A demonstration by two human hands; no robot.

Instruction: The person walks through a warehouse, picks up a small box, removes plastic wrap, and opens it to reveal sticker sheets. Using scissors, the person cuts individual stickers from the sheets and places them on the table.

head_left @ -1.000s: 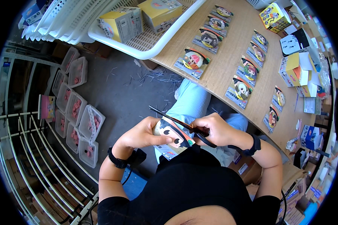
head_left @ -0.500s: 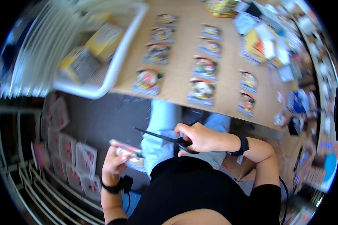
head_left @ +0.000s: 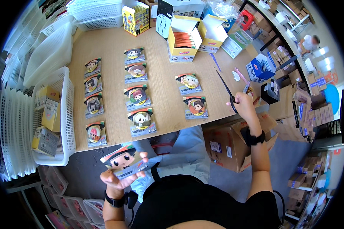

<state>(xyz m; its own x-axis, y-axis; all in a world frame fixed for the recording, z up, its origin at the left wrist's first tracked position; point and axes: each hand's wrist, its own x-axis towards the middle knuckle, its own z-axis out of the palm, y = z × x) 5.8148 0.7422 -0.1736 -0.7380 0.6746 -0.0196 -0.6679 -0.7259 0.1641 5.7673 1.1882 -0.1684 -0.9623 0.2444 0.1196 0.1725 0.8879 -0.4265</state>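
My left hand (head_left: 117, 178), low in front of my lap, grips a card packet (head_left: 125, 160) with a cartoon face, orange top and grey strip. My right hand (head_left: 242, 103) is out at the table's right front with its fingers round the handles of black scissors (head_left: 224, 84); the blades point away from me and look parted little, if at all. Beside that hand lies a pink-handled tool (head_left: 242, 76). Similar cartoon packets stand out in three columns on the wooden table (head_left: 162, 95): a left column (head_left: 92, 105), a middle one (head_left: 137, 95) and a shorter right one (head_left: 195, 107).
A white basket (head_left: 68, 141) with yellow boxes is at the left, beside stacked baskets (head_left: 17, 133). Open yellow boxes (head_left: 182, 55) and other cartons line the back. A cardboard box (head_left: 221, 149) is under the table; pink-filled tubs (head_left: 74, 208) sit lower left. A person (head_left: 305, 45) is far right.
The view has swung toward the table. My right hand, with the scissors, has moved away from the held packet up to the table's right. My left hand has dropped lower left with the packet.
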